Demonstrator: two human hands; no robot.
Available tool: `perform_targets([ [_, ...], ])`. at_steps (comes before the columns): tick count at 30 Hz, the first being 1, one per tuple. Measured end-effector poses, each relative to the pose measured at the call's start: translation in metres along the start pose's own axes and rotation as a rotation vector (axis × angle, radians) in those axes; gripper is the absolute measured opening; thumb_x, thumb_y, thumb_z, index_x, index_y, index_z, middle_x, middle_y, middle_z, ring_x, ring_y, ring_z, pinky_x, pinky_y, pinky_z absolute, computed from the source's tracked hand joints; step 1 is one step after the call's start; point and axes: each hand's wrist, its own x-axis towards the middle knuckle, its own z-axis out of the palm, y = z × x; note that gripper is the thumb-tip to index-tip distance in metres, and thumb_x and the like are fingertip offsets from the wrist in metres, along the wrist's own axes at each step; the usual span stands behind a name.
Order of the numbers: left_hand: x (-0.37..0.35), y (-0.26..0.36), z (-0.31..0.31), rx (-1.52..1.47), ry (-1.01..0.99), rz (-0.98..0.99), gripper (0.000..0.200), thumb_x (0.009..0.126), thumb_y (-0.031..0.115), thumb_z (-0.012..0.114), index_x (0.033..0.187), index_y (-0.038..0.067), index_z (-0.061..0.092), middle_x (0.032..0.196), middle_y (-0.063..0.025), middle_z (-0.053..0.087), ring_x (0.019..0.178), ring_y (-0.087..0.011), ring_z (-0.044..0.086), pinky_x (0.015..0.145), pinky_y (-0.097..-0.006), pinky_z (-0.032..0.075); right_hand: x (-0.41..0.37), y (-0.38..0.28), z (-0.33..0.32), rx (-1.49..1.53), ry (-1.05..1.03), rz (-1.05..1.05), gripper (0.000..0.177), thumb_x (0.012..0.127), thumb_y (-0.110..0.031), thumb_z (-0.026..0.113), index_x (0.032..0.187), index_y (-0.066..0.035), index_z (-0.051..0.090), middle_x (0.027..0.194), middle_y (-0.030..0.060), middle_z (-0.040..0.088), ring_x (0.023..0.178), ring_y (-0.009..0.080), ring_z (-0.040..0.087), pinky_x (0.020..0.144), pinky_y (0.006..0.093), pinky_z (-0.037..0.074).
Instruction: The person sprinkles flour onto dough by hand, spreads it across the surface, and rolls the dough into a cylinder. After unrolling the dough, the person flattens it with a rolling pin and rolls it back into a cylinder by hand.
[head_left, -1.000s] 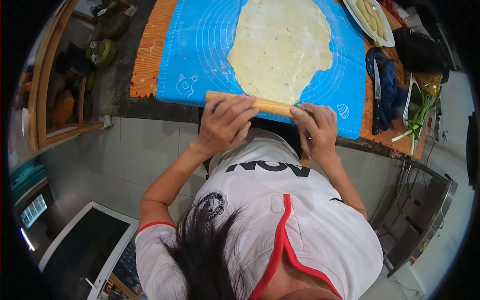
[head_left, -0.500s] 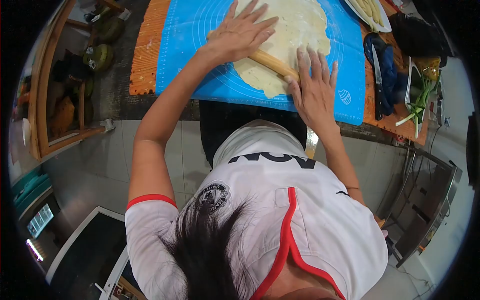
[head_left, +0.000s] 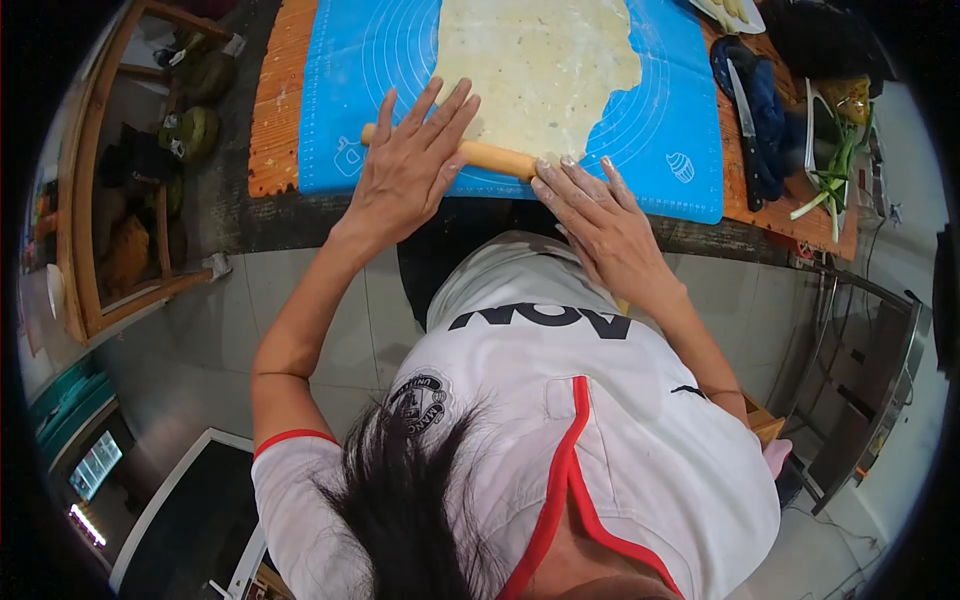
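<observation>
A large flat sheet of pale dough [head_left: 535,70] lies on a blue printed mat [head_left: 660,130]. Along its near edge rests a wooden rolling pin [head_left: 495,158], slightly tilted. My left hand [head_left: 408,160] lies over the pin's left part, fingers stretched and spread, palm down. At the pin's right end, my right hand [head_left: 600,215] touches it with straight fingers held close together. Neither hand is wrapped round the pin. White flour marks the right fingertips.
On the wooden table [head_left: 275,110], right of the mat, are a knife [head_left: 743,105], dark blue cloth [head_left: 765,110], green onions [head_left: 840,180] and a plate [head_left: 755,18] of pale strips. A wooden frame [head_left: 85,200] stands at the left.
Both hands and the rolling pin have moved back toward my body, the pin from over the dough to its near edge. The right fingers have closed together.
</observation>
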Motion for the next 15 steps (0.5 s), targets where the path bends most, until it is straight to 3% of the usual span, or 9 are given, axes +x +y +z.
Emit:
perform_targets([
  [4, -0.012, -0.001, 0.006, 0.069, 0.038, 0.043, 0.053, 0.102, 0.028, 0.048, 0.154, 0.016, 0.041, 0.162, -0.0035, 0.035, 0.152, -0.0263, 0.024, 0.124, -0.0558, 0.007, 0.005, 0.01, 0.011, -0.023, 0.269, 0.073, 0.052, 0.087, -0.01, 0.069, 0.138, -0.014, 0.058, 0.128, 0.0131, 0.06, 0.115, 0.0321, 0.058, 0.102, 0.0463, 0.041],
  [7, -0.009, 0.001, 0.004, 0.072, 0.097, 0.018, 0.053, 0.102, 0.029, 0.049, 0.153, 0.019, 0.043, 0.162, -0.0039, 0.035, 0.153, -0.0257, 0.024, 0.123, -0.0569, 0.007, 0.006, 0.012, 0.013, 0.022, 0.236, 0.077, 0.048, 0.086, -0.009, 0.07, 0.134, -0.014, 0.062, 0.114, 0.0114, 0.06, 0.099, 0.0306, 0.057, 0.087, 0.0439, 0.042],
  [10, 0.02, 0.008, -0.007, 0.083, 0.267, -0.004, 0.052, 0.102, 0.032, 0.048, 0.152, 0.019, 0.044, 0.162, -0.0055, 0.035, 0.152, -0.0272, 0.025, 0.123, -0.0571, 0.008, 0.018, 0.022, 0.004, -0.039, 0.358, 0.05, 0.046, 0.088, -0.008, 0.068, 0.133, -0.012, 0.061, 0.11, 0.0116, 0.059, 0.095, 0.0309, 0.056, 0.084, 0.0433, 0.041],
  [13, 0.06, 0.003, -0.011, 0.045, 0.293, -0.015, 0.048, 0.105, 0.029, 0.039, 0.151, 0.016, 0.046, 0.16, -0.0075, 0.038, 0.152, -0.0308, 0.025, 0.123, -0.0573, 0.007, 0.038, 0.046, -0.002, 0.013, 0.355, 0.127, 0.043, 0.091, -0.008, 0.064, 0.133, -0.012, 0.061, 0.11, 0.0126, 0.059, 0.097, 0.0319, 0.054, 0.086, 0.0442, 0.041],
  [15, 0.077, -0.016, 0.011, 0.143, 0.269, -0.043, 0.048, 0.106, 0.03, 0.039, 0.151, 0.015, 0.047, 0.159, -0.0089, 0.039, 0.151, -0.0315, 0.027, 0.122, -0.0571, 0.009, 0.04, 0.062, 0.001, -0.003, 0.279, 0.115, 0.043, 0.092, -0.01, 0.062, 0.135, -0.012, 0.06, 0.117, 0.0145, 0.059, 0.106, 0.0346, 0.054, 0.094, 0.0461, 0.041],
])
